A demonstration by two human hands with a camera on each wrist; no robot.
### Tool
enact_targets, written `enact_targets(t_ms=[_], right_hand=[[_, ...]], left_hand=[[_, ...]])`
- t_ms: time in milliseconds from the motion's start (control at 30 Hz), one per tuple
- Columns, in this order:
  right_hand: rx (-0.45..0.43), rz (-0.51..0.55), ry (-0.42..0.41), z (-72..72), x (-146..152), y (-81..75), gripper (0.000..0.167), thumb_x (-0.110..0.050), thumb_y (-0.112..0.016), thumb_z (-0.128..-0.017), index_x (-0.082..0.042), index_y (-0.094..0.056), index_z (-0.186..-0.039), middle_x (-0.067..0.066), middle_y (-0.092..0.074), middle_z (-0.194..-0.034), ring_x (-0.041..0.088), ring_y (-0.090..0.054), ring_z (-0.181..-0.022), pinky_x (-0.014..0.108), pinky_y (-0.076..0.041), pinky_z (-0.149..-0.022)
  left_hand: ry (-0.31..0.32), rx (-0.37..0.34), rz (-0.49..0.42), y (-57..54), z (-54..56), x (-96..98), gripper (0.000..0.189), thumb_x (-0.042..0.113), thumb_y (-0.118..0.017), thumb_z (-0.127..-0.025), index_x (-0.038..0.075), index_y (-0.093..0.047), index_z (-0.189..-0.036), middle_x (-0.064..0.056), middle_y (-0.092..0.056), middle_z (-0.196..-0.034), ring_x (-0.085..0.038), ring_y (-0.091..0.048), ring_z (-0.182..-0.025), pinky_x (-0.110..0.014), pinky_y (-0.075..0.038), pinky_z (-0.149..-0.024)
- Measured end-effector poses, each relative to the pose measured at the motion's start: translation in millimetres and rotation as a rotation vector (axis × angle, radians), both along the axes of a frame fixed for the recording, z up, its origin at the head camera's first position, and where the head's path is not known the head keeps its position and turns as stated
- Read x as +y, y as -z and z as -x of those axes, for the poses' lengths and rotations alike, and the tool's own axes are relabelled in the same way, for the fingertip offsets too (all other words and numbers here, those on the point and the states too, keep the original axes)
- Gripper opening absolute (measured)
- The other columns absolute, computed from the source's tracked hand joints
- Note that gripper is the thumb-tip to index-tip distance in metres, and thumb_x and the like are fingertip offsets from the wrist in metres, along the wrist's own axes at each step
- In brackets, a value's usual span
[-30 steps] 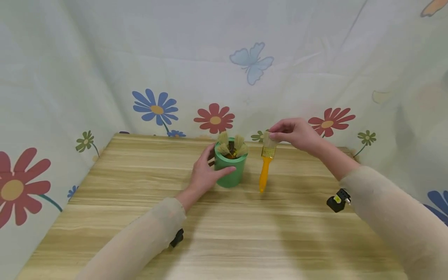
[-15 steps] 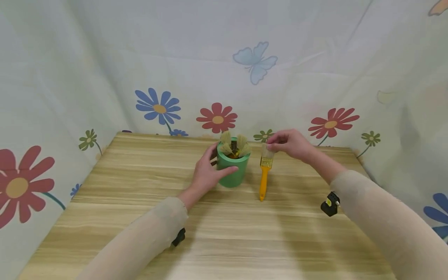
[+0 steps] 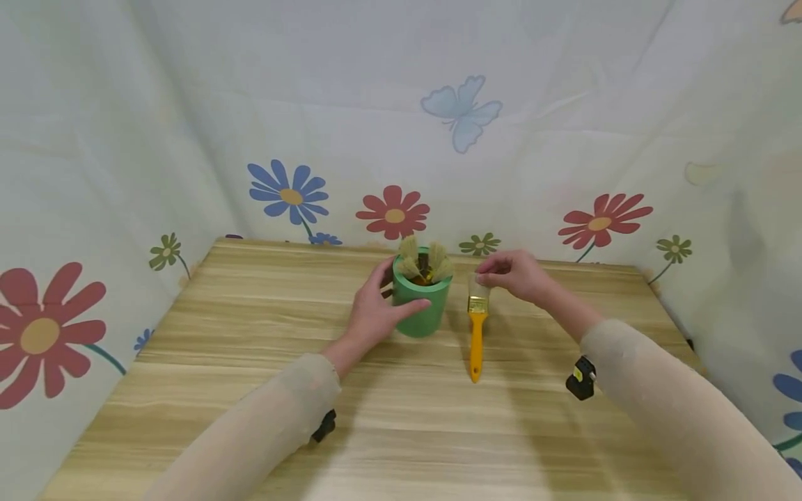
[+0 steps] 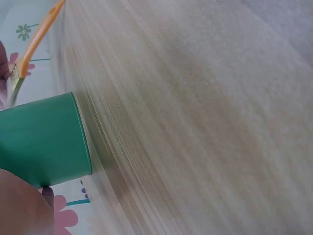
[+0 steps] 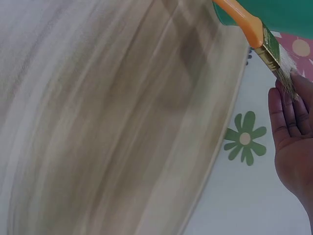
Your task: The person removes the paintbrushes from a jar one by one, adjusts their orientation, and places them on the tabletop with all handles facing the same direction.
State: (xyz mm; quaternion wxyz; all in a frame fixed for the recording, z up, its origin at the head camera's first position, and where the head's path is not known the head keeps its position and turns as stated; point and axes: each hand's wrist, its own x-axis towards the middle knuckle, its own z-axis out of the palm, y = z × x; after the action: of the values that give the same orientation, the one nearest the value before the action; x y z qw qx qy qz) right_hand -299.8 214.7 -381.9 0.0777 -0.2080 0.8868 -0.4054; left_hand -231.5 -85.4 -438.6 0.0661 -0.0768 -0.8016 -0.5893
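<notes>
In the head view my left hand [image 3: 371, 310] is curled round a green cup [image 3: 421, 314] that stands on the table, thumb across its near side. Several brushes [image 3: 441, 268] stand in the cup with pale bristles up; their handles are hidden inside. To the cup's right, my right hand [image 3: 516, 277] pinches a paintbrush [image 3: 477, 341] by its bristles, with the yellow-orange handle hanging down towards me. The right wrist view shows thumb and fingertips on the bristles [image 5: 286, 82], below the brass-coloured band. Whether the handle's end touches the table I cannot tell.
The wood-grain table [image 3: 401, 445] reaches back to a pale curtain [image 3: 351, 104] printed with flowers and a butterfly. A small black device [image 3: 581, 378] is strapped at the right wrist, another [image 3: 324, 426] at the left.
My right hand has lowered the paintbrush and brought it nearer to me, its handle end now lower in view. My left hand keeps its hold on the cup. The head view has shifted slightly.
</notes>
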Motion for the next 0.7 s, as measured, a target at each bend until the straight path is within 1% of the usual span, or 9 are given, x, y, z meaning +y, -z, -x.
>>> enact_targets(t_ms=[67, 133, 233, 267, 333, 500, 600, 700], right_hand=[[0.008, 0.007, -0.009, 0.1, -1.9, 6.0, 0.018, -0.011, -0.076, -0.101, 0.004, -0.077, -0.113, 0.014, -0.076, -0.1, 0.018, -0.069, -0.087, 0.031, -0.061, -0.079], [0.012, 0.009, -0.015, 0.4, -3.2, 12.1, 0.018, -0.011, -0.076, -0.101, 0.003, -0.077, -0.113, 0.013, -0.077, -0.099, 0.019, -0.07, -0.087, 0.041, -0.063, -0.083], [0.001, 0.016, -0.006, 1.4, -4.7, 21.0, 0.018, -0.011, -0.076, -0.101, 0.002, -0.078, -0.114, 0.012, -0.077, -0.099, 0.021, -0.071, -0.088, 0.052, -0.062, -0.087], [0.001, 0.02, -0.002, 2.0, -4.9, 24.0, 0.018, -0.011, -0.076, -0.101, 0.002, -0.078, -0.114, 0.012, -0.078, -0.1, 0.021, -0.071, -0.089, 0.053, -0.062, -0.087], [0.011, 0.019, 0.007, 3.2, -5.2, 29.8, 0.018, -0.011, -0.076, -0.101, 0.002, -0.077, -0.114, 0.012, -0.078, -0.1, 0.02, -0.071, -0.089, 0.048, -0.063, -0.086], [0.037, 0.013, 0.019, 4.1, -3.9, 40.7, 0.017, -0.011, -0.077, -0.1, 0.001, -0.078, -0.112, 0.012, -0.079, -0.099, 0.018, -0.071, -0.088, 0.027, -0.059, -0.077], [0.053, 0.019, 0.021, 3.4, -3.5, 45.6, 0.015, -0.01, -0.077, -0.1, 0.001, -0.078, -0.11, 0.012, -0.079, -0.099, 0.018, -0.071, -0.088, 0.024, -0.058, -0.075], [0.071, 0.024, 0.026, 3.5, -3.3, 51.7, 0.014, -0.009, -0.078, -0.099, 0.001, -0.079, -0.109, 0.012, -0.079, -0.099, 0.018, -0.072, -0.087, 0.023, -0.059, -0.076]], left_hand=[[-0.003, -0.001, 0.0, 0.7, 0.0, 0.1, 0.093, 0.042, -0.096, -0.08, 0.03, -0.046, -0.158, 0.005, -0.058, -0.147, -0.021, -0.056, -0.136, -0.046, -0.05, -0.115], [-0.005, -0.003, -0.001, 0.9, -0.2, 0.3, 0.092, 0.042, -0.096, -0.08, 0.031, -0.046, -0.157, 0.006, -0.058, -0.147, -0.02, -0.056, -0.135, -0.045, -0.05, -0.115], [-0.005, -0.007, -0.002, 0.9, -0.7, 0.3, 0.092, 0.043, -0.096, -0.08, 0.032, -0.046, -0.157, 0.007, -0.058, -0.147, -0.02, -0.056, -0.135, -0.045, -0.051, -0.115], [-0.004, -0.007, -0.003, 0.9, -0.7, 0.2, 0.092, 0.043, -0.096, -0.08, 0.032, -0.046, -0.157, 0.007, -0.058, -0.147, -0.021, -0.056, -0.136, -0.046, -0.051, -0.115], [-0.003, -0.005, -0.004, 0.9, -0.7, 0.1, 0.092, 0.043, -0.096, -0.081, 0.032, -0.046, -0.157, 0.006, -0.058, -0.148, -0.021, -0.056, -0.136, -0.046, -0.051, -0.115], [-0.005, 0.005, -0.004, 0.5, -0.5, 0.1, 0.093, 0.041, -0.096, -0.081, 0.03, -0.046, -0.158, 0.006, -0.058, -0.148, -0.021, -0.056, -0.136, -0.046, -0.051, -0.115], [-0.008, 0.006, -0.003, 0.4, 0.0, 0.6, 0.093, 0.04, -0.096, -0.081, 0.029, -0.046, -0.158, 0.006, -0.058, -0.147, -0.02, -0.056, -0.136, -0.045, -0.051, -0.115], [-0.008, 0.003, 0.002, 0.5, 0.4, 1.2, 0.093, 0.041, -0.096, -0.081, 0.029, -0.046, -0.158, 0.006, -0.058, -0.148, -0.021, -0.057, -0.136, -0.045, -0.051, -0.115]])
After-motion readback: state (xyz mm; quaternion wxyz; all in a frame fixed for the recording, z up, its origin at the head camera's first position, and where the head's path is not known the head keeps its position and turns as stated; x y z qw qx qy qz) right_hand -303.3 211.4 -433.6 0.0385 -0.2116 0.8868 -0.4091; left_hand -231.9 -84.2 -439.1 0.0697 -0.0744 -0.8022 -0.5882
